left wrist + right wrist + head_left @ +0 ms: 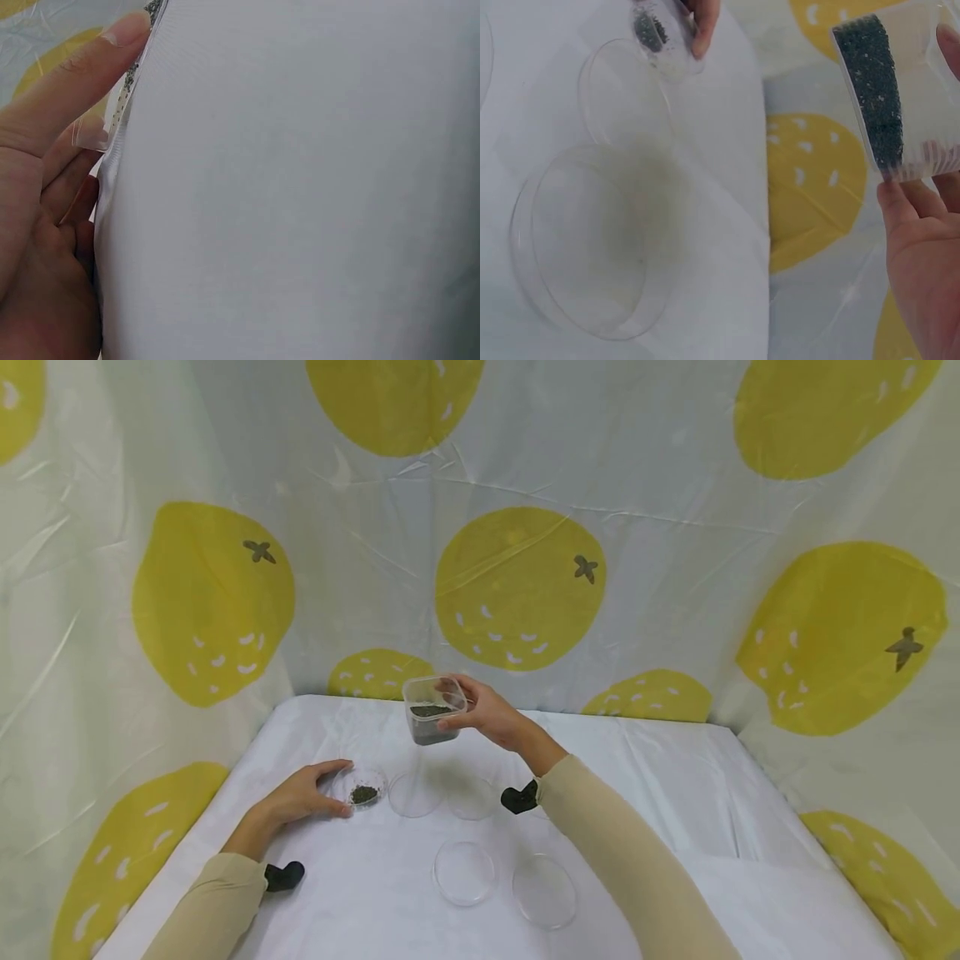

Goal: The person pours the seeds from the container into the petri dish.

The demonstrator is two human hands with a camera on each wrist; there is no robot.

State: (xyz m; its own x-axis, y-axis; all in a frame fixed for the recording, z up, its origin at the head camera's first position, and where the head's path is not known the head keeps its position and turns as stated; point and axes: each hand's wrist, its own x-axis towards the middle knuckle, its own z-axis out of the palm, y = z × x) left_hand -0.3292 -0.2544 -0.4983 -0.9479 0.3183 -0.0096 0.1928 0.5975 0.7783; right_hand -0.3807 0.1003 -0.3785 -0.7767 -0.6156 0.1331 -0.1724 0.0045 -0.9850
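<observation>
Above the back of the table, my right hand (491,717) grips a clear square plastic tub (435,732) by its side. Dark green granules (875,90) fill part of the tub, which is slightly tilted. At the left, my left hand (302,794) holds a clear round petri dish (377,776) on the table between thumb and fingers. A small heap of the same granules (364,794) lies in that dish. In the left wrist view, the thumb (79,79) presses the dish's rim, and most of the dish is out of frame.
Several other clear petri dishes stand on the white cloth: one beside the held dish (415,816), one farther right (472,799), and two nearer the front (464,905) (544,927). A lemon-print curtain (660,610) hangs behind and at both sides.
</observation>
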